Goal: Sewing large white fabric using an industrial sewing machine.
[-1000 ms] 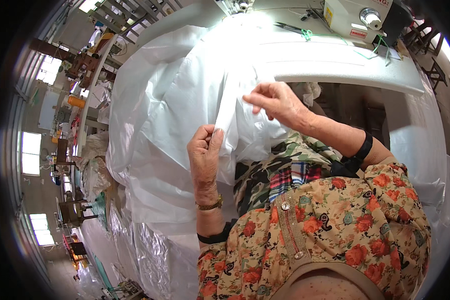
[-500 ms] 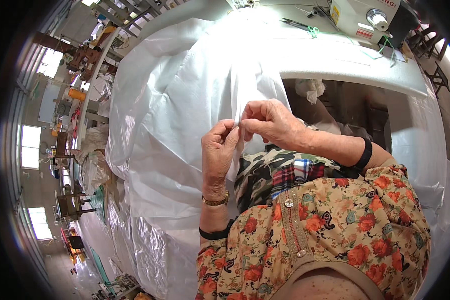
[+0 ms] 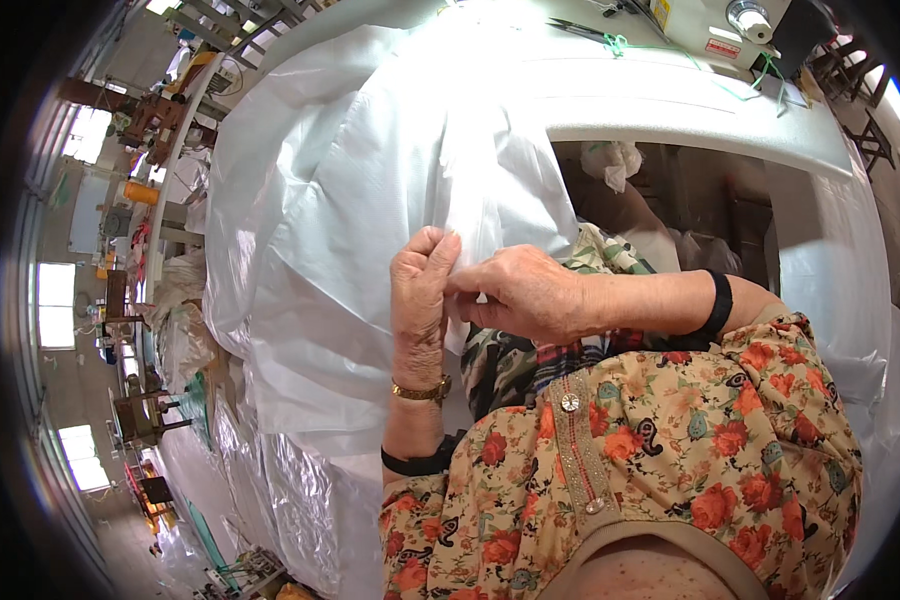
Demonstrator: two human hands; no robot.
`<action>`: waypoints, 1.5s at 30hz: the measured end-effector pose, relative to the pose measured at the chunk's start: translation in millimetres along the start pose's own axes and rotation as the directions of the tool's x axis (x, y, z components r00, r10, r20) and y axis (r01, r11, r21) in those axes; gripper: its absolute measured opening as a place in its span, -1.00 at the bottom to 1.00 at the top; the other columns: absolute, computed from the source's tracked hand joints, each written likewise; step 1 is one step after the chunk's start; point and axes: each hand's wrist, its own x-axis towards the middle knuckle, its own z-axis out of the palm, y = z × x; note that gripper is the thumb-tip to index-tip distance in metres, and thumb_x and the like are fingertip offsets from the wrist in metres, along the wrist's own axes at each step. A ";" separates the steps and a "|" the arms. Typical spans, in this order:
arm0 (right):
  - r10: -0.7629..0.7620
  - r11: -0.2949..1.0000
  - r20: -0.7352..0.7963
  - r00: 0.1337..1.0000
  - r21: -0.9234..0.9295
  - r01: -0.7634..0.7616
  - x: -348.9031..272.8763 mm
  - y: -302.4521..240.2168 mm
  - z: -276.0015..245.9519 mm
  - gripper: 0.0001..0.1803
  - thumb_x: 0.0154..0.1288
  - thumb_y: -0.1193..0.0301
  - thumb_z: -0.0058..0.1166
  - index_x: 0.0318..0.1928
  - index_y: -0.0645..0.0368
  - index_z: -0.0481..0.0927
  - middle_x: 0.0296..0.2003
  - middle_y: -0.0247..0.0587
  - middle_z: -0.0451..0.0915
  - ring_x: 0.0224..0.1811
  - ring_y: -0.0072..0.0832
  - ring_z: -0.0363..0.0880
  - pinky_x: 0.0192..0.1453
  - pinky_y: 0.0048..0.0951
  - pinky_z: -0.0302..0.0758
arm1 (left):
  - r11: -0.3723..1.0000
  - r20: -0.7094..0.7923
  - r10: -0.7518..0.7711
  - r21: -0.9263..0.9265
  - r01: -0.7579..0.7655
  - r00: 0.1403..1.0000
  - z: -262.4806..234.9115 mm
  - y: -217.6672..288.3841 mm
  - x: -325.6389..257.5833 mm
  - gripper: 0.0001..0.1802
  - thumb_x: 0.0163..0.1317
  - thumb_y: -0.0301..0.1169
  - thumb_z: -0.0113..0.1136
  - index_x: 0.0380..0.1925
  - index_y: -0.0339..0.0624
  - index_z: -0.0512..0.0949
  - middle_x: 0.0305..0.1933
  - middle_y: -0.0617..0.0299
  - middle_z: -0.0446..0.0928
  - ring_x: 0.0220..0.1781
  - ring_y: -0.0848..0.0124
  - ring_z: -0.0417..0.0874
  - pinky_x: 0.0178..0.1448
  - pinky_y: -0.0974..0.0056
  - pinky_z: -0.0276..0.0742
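A large sheet of white plastic [image 3: 320,190] drapes over the table's front edge and hangs down in front of me. My left hand [image 3: 422,280] pinches a gathered fold of it between thumb and fingers. Close beside it, on the right, my right hand [image 3: 525,293] is closed with its fingertips against the same fold. The back of that hand partly hides what its fingers grip. Above my hands the fold runs up to the brightly lit tabletop, where glare washes out detail.
A white sewing machine [image 3: 720,30] stands at the back right of the white table [image 3: 690,110]. Near it lie dark snips [image 3: 575,28] and green thread [image 3: 618,45]. A table opening shows a white bundle [image 3: 612,163]. Crinkled clear plastic [image 3: 290,510] heaps at the left.
My right hand has moved lower and turned, its back now facing up. My left hand has shifted slightly up and left along the fold. The view has shifted a little.
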 end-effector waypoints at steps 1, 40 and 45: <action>0.004 1.000 -0.005 1.000 -0.002 -0.004 0.1 1.5 -6.5 -0.79 0.27 0.35 0.10 -0.21 0.24 0.59 -0.52 -0.04 0.61 -0.41 -0.15 0.66 -0.26 -0.21 0.54 | 1.000 0.007 -0.002 0.000 0.002 1.000 -2.1 -1.4 1.9 -0.82 0.35 -0.40 0.20 -0.44 -0.20 0.50 -0.53 0.50 0.39 -0.49 0.71 0.34 -0.45 0.55 0.25; 0.076 0.983 -0.332 0.940 0.185 -0.014 -39.6 20.2 -8.7 -0.76 0.42 0.37 0.01 -0.33 0.28 0.37 -0.49 -0.12 0.43 -0.49 -0.37 0.41 -0.36 -0.35 0.42 | 0.728 0.156 0.362 0.568 -0.383 0.919 33.9 -1.2 -16.4 -0.90 0.30 -0.51 0.20 -0.38 -0.31 0.55 -0.50 0.48 0.45 -0.46 0.72 0.34 -0.39 0.54 0.29; -0.129 0.991 -0.320 0.939 0.001 0.137 -39.4 29.0 4.4 -0.84 0.24 0.50 0.12 -0.30 0.21 0.37 -0.48 -0.11 0.47 -0.42 -0.18 0.52 -0.33 -0.25 0.45 | 0.731 0.169 0.339 0.572 -0.372 0.925 27.3 -9.8 -15.8 -0.90 0.33 -0.51 0.14 -0.32 -0.36 0.54 -0.46 0.32 0.50 -0.43 0.61 0.39 -0.33 0.44 0.37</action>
